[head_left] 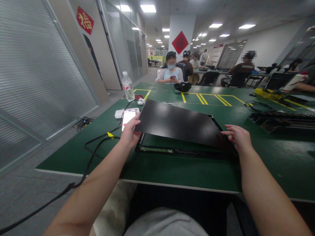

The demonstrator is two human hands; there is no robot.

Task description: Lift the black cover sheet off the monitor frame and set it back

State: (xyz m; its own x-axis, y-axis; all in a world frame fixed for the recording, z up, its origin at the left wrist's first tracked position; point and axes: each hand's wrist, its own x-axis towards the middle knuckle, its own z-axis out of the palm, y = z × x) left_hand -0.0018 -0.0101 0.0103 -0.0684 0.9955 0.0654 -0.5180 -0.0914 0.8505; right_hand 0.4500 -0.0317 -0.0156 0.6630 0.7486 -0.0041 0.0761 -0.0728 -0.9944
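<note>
A thin, glossy black screen panel [177,123] is tilted above a black rectangular frame [182,152], its left end raised and its right end low. My left hand [131,131] is closed on the panel's left edge, thumb on top. At the right edge, my right hand [237,137] grips the panel with its fingertips, one finger standing off from it. A green circuit board strip [156,150] shows along the near side of the frame. The panel covers much of the frame, and its underside is hidden.
Left of the panel are a lit phone [128,118], a white case [119,113], a water bottle [128,87] and a black cable [91,157]. A black headset-like object [182,87] lies farther back, before a seated person [171,73]. Dark panels [283,121] are stacked at right.
</note>
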